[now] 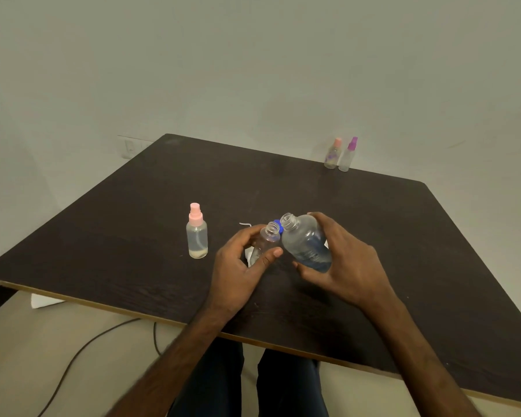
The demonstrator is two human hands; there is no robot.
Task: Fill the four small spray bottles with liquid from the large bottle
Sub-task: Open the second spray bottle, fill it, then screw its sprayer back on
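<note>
Over table (133,236), right hand (349,266) grips left-tilted large bottle (304,239), left hand (238,272) grips small bottle (268,237)

1. Here we go: two bare hands in shot, the left hand (238,267) and the right hand (351,266), fingers and wrists uncovered.
2. Behind them, both forearms (418,341) are bare along their whole visible length, right down to the bottom edge.
3. And lower down, dark navy trousers (286,386), plain and unpatterned, cover both legs (217,386); seams and finer detail are too blurred to make out.
</note>
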